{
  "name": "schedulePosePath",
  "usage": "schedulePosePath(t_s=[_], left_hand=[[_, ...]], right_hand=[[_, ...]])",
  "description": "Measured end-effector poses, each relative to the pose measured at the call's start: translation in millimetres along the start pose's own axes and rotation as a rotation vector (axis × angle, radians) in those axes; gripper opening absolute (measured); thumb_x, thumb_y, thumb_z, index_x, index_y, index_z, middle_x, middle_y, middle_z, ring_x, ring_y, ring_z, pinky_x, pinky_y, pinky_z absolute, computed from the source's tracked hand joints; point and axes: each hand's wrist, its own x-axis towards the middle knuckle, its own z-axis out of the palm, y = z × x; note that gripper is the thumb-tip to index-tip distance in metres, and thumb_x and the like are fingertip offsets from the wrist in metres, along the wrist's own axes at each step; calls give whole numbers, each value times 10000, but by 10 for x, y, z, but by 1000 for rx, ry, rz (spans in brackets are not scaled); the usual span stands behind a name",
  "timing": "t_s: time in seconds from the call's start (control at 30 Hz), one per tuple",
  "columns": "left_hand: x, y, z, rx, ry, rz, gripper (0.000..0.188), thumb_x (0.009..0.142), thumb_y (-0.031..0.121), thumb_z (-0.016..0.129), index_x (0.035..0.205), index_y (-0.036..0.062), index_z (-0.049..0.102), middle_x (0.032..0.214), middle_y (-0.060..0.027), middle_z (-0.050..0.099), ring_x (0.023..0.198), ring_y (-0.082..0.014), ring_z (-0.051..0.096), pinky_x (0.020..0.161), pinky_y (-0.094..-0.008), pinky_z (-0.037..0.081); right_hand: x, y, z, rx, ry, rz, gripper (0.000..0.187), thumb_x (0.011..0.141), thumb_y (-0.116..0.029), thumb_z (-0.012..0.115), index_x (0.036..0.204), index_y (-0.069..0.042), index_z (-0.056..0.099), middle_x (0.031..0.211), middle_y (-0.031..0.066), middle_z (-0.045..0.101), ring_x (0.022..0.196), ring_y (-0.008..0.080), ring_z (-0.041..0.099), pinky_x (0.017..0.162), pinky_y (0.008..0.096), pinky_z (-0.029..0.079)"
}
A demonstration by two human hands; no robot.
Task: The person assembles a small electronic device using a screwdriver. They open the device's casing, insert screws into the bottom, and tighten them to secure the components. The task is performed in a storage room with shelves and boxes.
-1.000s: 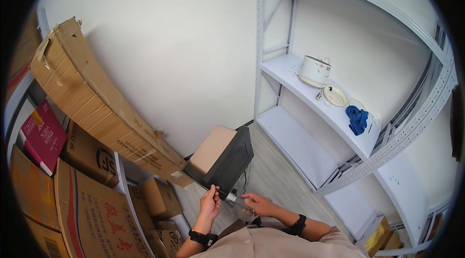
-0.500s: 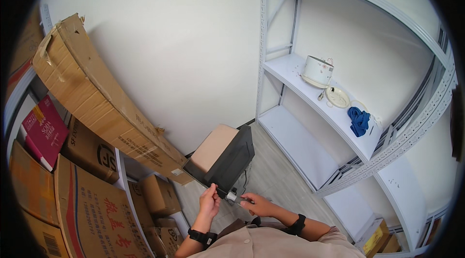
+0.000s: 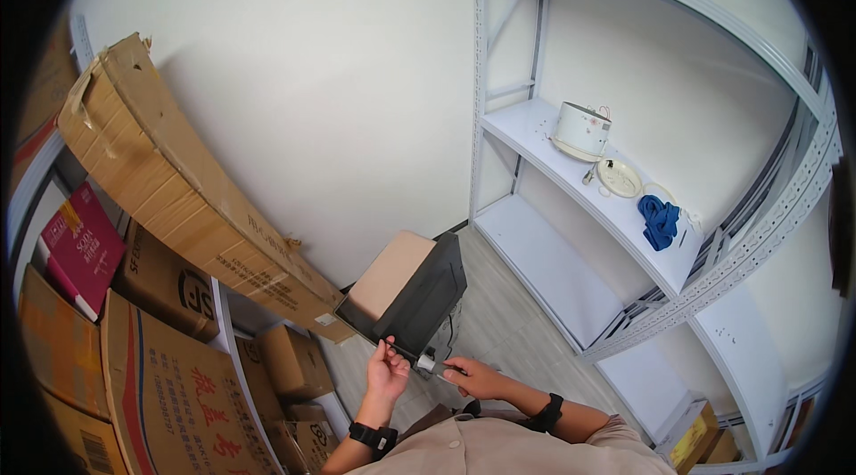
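Observation:
A black open-sided casing (image 3: 419, 297) with a tan panel (image 3: 389, 273) stands low in front of me, tilted in view. My left hand (image 3: 388, 374) is at its near edge, palm partly turned up. Its thumb and fingertips are pinched together there; what they hold is too small to make out. My right hand (image 3: 474, 378) is closed around a slim dark-handled tool (image 3: 443, 372), pointing left toward the casing. Just ahead of the tool, at the casing's near corner, is a short silvery-white cylinder (image 3: 426, 362). Whether the tool touches it, I cannot tell.
A long cardboard box (image 3: 196, 181) leans at the left, beside shelves of cartons (image 3: 178, 386). On the right rack's shelf (image 3: 526, 132) sit a white round pot-like body (image 3: 581, 131), a cream round lid-like part (image 3: 618, 178) and a blue cloth (image 3: 659, 223). A dark cable (image 3: 450, 330) hangs by the casing.
My left hand has turned its palm more upward, with its fingertips staying at the casing's edge. My right hand and the tool have barely shifted.

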Motion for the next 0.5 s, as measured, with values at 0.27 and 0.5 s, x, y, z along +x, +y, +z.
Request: schedulePosePath(t_s=[0.27, 0.5], left_hand=[[38, -28, 7, 15, 11, 19, 232, 960, 306, 538, 974, 87, 614, 632, 56, 481, 527, -73, 405, 502, -230, 338], [-29, -74, 78, 16, 3, -43, 220, 919, 242, 539, 991, 52, 625, 645, 40, 511, 549, -92, 415, 518, -238, 345]], right_hand=[[-61, 17, -46, 15, 3, -26, 409, 968, -287, 513, 1281, -27, 470, 743, 16, 509, 606, 91, 486, 547, 263, 402], [-118, 121, -231, 55, 81, -148, 330, 969, -268, 510, 1209, -45, 543, 744, -16, 500, 600, 69, 441, 534, 243, 366]])
